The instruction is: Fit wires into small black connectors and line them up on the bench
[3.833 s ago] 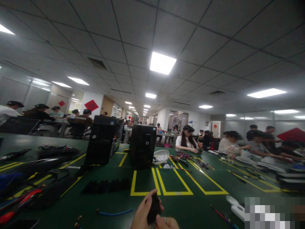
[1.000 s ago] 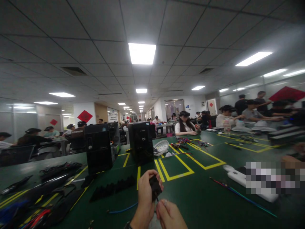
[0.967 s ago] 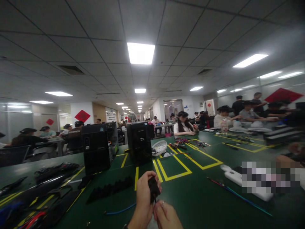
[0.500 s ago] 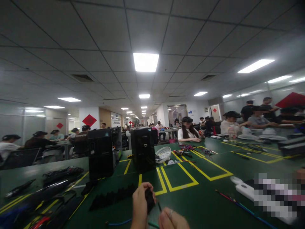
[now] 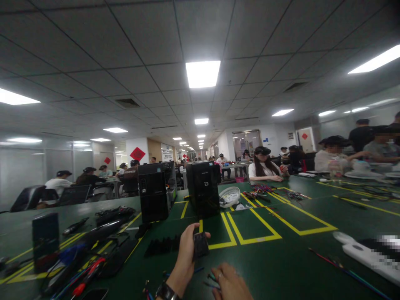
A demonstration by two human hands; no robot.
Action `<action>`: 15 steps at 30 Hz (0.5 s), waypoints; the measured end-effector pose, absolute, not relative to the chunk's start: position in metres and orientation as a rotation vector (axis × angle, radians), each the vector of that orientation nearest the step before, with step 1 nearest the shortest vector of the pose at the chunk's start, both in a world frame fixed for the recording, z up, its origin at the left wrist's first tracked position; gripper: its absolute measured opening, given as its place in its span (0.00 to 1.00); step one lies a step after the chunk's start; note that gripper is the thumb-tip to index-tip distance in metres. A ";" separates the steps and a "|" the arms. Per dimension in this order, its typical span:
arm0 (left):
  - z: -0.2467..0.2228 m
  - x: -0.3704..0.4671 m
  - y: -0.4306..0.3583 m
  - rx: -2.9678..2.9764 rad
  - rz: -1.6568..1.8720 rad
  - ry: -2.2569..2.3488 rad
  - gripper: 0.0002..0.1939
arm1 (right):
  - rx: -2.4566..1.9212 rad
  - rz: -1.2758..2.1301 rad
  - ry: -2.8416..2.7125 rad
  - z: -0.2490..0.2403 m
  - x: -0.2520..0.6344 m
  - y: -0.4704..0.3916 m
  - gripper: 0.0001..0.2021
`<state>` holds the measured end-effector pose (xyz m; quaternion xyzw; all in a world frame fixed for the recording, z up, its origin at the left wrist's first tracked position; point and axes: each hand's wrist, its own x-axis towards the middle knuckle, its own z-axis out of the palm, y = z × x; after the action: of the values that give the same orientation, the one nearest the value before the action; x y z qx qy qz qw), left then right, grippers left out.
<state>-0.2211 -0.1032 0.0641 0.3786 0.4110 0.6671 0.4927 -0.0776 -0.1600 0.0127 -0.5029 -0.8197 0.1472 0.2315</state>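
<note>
Holding a small black block-shaped part up off the green table, our left hand has its fingers curled round the left side of the part and the thumb laid across the top, so the grip is closed on it; a dark watch sits on that wrist. Our right hand is lower and to the right, near the bottom edge, with a ring on one finger; its fingers are bent over some thin coloured wires lying on the table, but we cannot tell whether they actually pinch anything. We see the part raised in front of us, just ahead of a row of black foam strips and near the corner of a yellow taped rectangle. Farther back stand two black computer towers, with a white basket just to the right of them. To our left the table carries a heap of dark tools and cables, a red-handled screwdriver among them, and a dark upright box. To our right lies a white power strip beside long coloured wires. Other people sit at the far side of the table and at desks beyond.
</note>
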 end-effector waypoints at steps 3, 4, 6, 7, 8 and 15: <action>0.049 -0.222 -0.111 1.014 1.583 1.101 0.23 | -1.227 0.250 -2.182 0.043 -0.072 -0.170 0.28; 0.045 -0.219 -0.114 1.052 1.573 1.114 0.25 | -1.158 0.227 -2.163 0.050 -0.070 -0.171 0.30; 0.039 -0.210 -0.117 1.125 1.516 1.131 0.31 | -1.041 0.224 -2.180 0.059 -0.068 -0.166 0.33; 0.037 -0.206 -0.115 1.177 1.470 1.160 0.35 | -0.992 0.239 -2.200 0.062 -0.068 -0.159 0.32; 0.037 -0.203 -0.112 1.245 1.422 1.203 0.38 | -0.951 0.258 -2.225 0.063 -0.069 -0.150 0.31; 0.057 -0.270 -0.070 1.692 1.277 1.512 0.29 | -1.094 0.329 -2.310 0.047 -0.070 -0.035 0.24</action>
<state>-0.2699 -0.0700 0.0568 0.6266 0.5596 0.4728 0.2656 -0.0699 -0.0346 0.0472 -0.4077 -0.8608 0.1225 0.2787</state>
